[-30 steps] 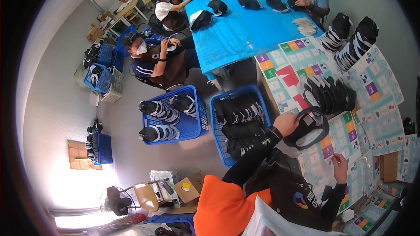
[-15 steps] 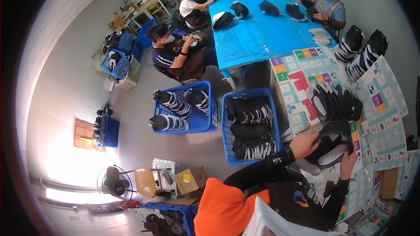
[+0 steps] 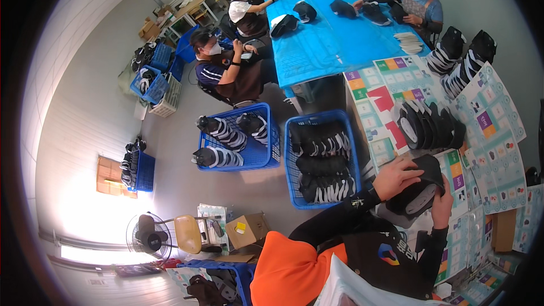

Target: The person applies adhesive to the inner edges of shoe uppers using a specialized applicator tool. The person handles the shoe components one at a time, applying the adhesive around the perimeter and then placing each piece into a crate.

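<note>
A black cap [image 3: 418, 186] with a white insert inside is held over the table close in front of me. My left hand [image 3: 395, 179] lies on its upper left side, fingers stretched out across the black fabric. At the cap's right edge is my right hand [image 3: 442, 206], its fingers closed on the rim and partly hidden. Just beyond my hands, a nested row of black caps [image 3: 435, 127] with white inserts rests on the table.
Printed sheets cover my table [image 3: 374, 114]. Blue baskets of stacked caps stand at left, one near [image 3: 290, 186] and one farther [image 3: 238, 164]. Cap stacks [image 3: 471, 59] rise at the far right. Several co-workers sit around a blue-covered table [image 3: 317, 39]. A fan [image 3: 150, 232] stands lower left.
The cap has been turned, so its outer top now faces up more and less of the opening shows. My left hand has moved from the rim onto the top.
</note>
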